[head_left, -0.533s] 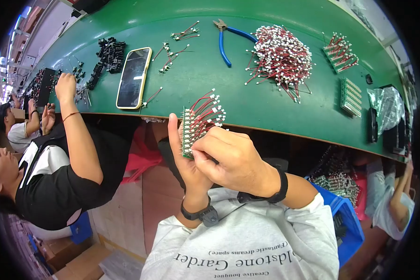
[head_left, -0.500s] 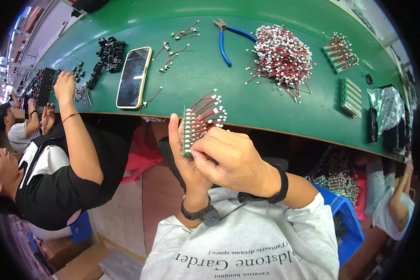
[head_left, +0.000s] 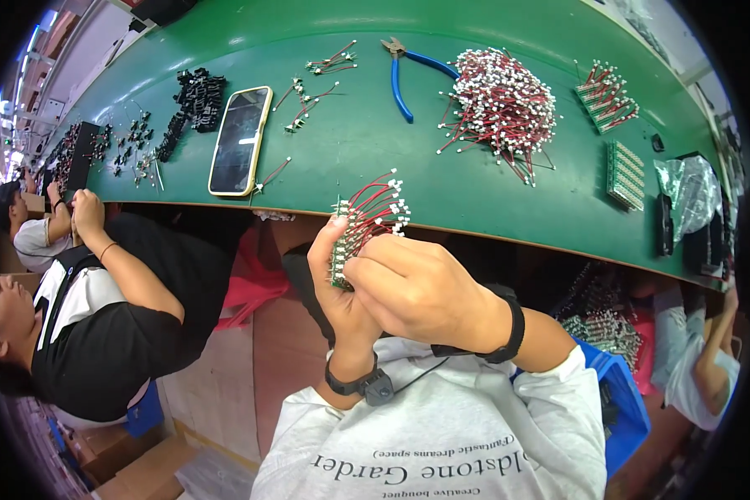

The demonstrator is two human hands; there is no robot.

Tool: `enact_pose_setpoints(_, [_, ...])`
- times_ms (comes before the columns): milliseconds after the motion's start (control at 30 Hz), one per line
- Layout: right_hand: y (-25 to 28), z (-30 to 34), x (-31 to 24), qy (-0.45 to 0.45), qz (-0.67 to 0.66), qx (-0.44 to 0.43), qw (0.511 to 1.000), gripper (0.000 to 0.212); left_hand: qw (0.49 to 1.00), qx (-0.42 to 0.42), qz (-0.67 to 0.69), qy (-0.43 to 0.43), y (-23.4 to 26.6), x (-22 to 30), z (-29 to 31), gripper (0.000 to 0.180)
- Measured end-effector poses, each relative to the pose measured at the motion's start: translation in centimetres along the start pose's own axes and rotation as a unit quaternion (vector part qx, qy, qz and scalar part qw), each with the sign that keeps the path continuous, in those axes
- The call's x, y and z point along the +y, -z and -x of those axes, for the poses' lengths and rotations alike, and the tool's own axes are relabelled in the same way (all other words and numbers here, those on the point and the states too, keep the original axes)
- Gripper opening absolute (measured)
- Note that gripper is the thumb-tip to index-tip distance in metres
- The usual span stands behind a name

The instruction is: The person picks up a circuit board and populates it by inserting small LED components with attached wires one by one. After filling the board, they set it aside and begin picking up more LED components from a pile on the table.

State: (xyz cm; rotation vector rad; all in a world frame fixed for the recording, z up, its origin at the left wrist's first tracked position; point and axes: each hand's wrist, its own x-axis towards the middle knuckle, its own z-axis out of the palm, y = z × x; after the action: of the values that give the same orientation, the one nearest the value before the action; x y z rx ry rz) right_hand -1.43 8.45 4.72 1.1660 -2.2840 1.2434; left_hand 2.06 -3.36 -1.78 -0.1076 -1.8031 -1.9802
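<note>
My left hand (head_left: 340, 315) grips a narrow green circuit board (head_left: 339, 265) just off the near table edge, the thumb pressed against its upper left side. A row of white connectors lines the board, and red wires (head_left: 373, 200) with white plugs fan out from it to the upper right. Over the board's lower right side is my right hand (head_left: 431, 287), its thumb and index finger pinched together against it. Whatever sits between those fingertips is hidden. Both wrists wear black bands.
On the green table (head_left: 333, 158) lie a phone (head_left: 240, 142), blue-handled cutters (head_left: 401, 87), a heap of red-wired connectors (head_left: 500, 108) and two more boards, one wired (head_left: 607, 98), one without wires (head_left: 625, 175). A co-worker (head_left: 100, 308) sits at left; a blue bin (head_left: 621, 408) stands at right.
My left thumb has bent from upright down onto the board, which has shifted slightly right. My right hand stays pinched beside it. The co-worker's hand has drawn back from the table parts.
</note>
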Motion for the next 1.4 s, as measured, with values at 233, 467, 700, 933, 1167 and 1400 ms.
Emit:
enact_pose_setpoints(233, [-0.5, 0.2, 0.1, -0.02, 0.002, 0.03, 0.999, 0.02, 1.0, -0.002, 0.005, 0.017, 0.1, -0.4, -0.1, 0.052])
enact_pose_setpoints(467, [-0.6, 0.2, -0.2, -0.014, 0.002, 0.05, 0.999, 0.016, 1.0, -0.012, 0.001, -0.007, -0.2, 0.2, -0.1, 0.051])
enact_pose_setpoints(700, [-2.0, 1.1, -0.6, -0.072, -0.018, 0.108, 0.991, 0.015, 1.0, 0.006, 0.015, 0.022, -0.6, 0.2, 0.0, 0.047])
enact_pose_setpoints(933, [-0.2, 0.3, -0.4, 0.016, 0.093, 0.016, 0.995, 0.016, 0.996, -0.001, -0.083, -0.016, 0.1, -0.4, -0.1, 0.049])
enact_pose_setpoints(1167, [0.1, 0.5, -0.7, -0.006, 0.098, -0.005, 0.995, 0.016, 0.998, 0.003, -0.07, 0.003, 0.0, -0.6, 0.3, 0.049])
enact_pose_setpoints(1400, [-0.3, 0.8, -0.3, -0.055, 0.093, 0.022, 0.994, 0.012, 0.992, -0.012, -0.115, -0.039, -0.1, -0.9, 0.2, 0.043])
